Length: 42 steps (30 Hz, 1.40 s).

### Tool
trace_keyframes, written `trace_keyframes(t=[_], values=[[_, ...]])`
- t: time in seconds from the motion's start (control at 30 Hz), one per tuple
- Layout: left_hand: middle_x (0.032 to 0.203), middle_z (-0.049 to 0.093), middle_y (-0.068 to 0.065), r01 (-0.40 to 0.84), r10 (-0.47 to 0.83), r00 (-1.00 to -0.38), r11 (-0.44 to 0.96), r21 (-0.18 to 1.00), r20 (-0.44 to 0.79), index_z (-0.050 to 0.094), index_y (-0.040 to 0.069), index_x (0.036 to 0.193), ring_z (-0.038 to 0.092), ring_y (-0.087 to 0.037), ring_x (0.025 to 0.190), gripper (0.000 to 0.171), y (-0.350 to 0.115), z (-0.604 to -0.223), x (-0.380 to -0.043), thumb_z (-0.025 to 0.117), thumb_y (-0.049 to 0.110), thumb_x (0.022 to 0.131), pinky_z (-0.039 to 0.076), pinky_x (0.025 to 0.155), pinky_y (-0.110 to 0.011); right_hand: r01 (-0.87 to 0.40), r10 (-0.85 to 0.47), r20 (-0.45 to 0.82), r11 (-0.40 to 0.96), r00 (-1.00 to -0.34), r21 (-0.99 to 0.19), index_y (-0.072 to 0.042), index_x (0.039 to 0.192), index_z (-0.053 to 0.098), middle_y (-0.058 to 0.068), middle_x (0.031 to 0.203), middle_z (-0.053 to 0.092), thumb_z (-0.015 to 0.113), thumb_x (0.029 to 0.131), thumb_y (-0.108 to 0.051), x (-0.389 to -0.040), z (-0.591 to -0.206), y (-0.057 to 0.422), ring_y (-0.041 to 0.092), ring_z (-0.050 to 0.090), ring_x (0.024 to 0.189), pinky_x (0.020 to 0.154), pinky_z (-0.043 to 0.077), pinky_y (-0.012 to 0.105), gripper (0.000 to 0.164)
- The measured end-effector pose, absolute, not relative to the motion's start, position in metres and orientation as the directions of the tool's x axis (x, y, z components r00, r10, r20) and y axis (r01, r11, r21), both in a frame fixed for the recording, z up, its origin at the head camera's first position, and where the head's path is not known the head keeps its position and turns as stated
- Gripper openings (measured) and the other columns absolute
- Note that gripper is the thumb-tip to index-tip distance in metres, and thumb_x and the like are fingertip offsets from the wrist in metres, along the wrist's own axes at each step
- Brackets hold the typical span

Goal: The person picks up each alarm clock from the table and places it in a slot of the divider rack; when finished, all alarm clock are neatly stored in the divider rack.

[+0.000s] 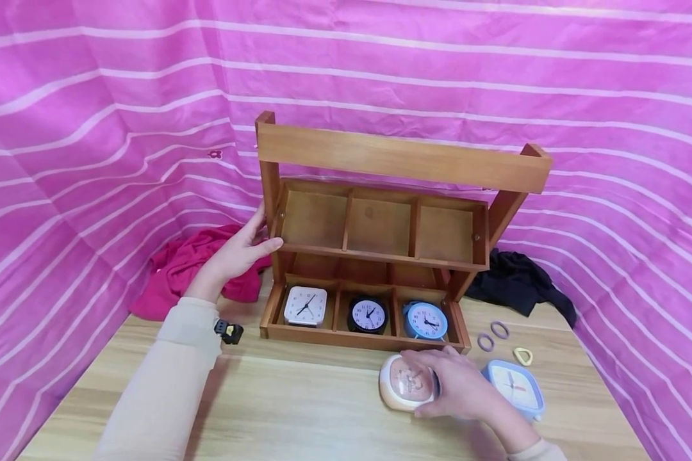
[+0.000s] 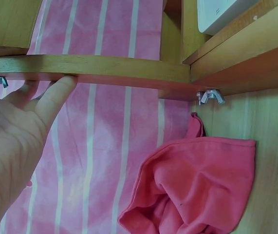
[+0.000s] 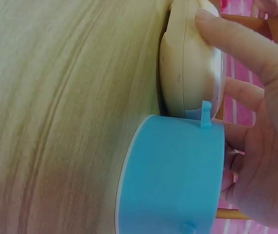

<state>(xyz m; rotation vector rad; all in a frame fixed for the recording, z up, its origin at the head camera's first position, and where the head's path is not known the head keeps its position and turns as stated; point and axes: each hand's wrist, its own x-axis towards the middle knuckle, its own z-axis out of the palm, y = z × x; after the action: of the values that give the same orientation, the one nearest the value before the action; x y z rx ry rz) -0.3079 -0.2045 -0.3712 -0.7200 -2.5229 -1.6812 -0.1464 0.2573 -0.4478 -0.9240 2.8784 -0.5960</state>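
Left hand (image 1: 236, 256): straight fingers against left side of brown wooden rack (image 1: 403, 157)
Right hand (image 1: 461, 387): grips rounded cream plastic clock (image 1: 406, 384)
Cream clock: near side of rack, left of square pale-blue clock (image 1: 516, 385)

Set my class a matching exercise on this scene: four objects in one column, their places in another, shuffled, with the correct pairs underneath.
Things
1. White square clock
2. Black-rimmed clock
3. Cream-rimmed clock
4. Red cloth

Places
A. In the lower middle of the wooden rack
B. On the table, touched by the right hand
C. On the table, left of the rack
D. In the lower left of the rack

Right pairs: 1-D; 2-A; 3-B; 4-C
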Motion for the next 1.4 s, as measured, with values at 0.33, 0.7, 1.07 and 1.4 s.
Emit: trace_keyframes(t=[0.33,0.7,1.07,1.4], values=[[0.174,0.014,-0.01,0.373,0.361,-0.898,0.317,0.872,0.253,-0.002,0.044,0.166,0.026,-0.042,0.155,0.093,-0.204,-0.373,-0.304,0.065,0.024,0.105,0.029,0.122,-0.061,-0.601,-0.578,0.178,0.722,-0.796,-0.343,-0.029,0.147,0.06,-0.008,0.144,0.062,0.096,0.061,-0.047,-0.143,-0.448,0.252,0.024,0.056,0.132,0.109,0.041,0.063,0.095],[0.175,0.011,-0.007,0.375,0.361,-0.898,0.33,0.867,0.251,-0.002,0.05,0.164,0.023,-0.043,0.156,0.093,-0.202,-0.377,-0.302,0.065,0.026,0.104,0.024,0.123,-0.063,-0.737,-0.607,0.422,0.597,-0.674,-0.317,-0.026,0.148,0.059,-0.008,0.144,0.06,0.1,0.059,-0.042,-0.172,-0.367,0.222,0.013,0.048,0.115,0.091,0.045,0.043,0.1],[0.175,0.01,-0.008,0.379,0.365,-0.896,0.327,0.866,0.254,-0.002,0.049,0.164,0.024,-0.044,0.155,0.093,-0.201,-0.379,-0.303,0.065,0.028,0.104,0.023,0.123,-0.064,-0.749,-0.584,0.473,0.567,-0.659,-0.343,-0.025,0.149,0.056,0.0,0.133,0.059,0.098,0.065,-0.044,-0.238,-0.3,0.166,0.02,0.045,0.117,0.09,0.049,0.044,0.096],[0.175,0.01,-0.011,0.388,0.362,-0.894,0.331,0.86,0.264,-0.002,0.049,0.165,0.023,-0.047,0.154,0.093,-0.208,-0.373,-0.307,0.065,0.025,0.104,0.023,0.123,-0.065,-0.701,-0.543,0.453,0.622,-0.707,-0.348,-0.022,0.148,0.057,-0.002,0.138,0.062,0.095,0.068,-0.047,-0.301,-0.285,0.109,0.022,0.051,0.132,0.122,0.026,0.047,0.092]])
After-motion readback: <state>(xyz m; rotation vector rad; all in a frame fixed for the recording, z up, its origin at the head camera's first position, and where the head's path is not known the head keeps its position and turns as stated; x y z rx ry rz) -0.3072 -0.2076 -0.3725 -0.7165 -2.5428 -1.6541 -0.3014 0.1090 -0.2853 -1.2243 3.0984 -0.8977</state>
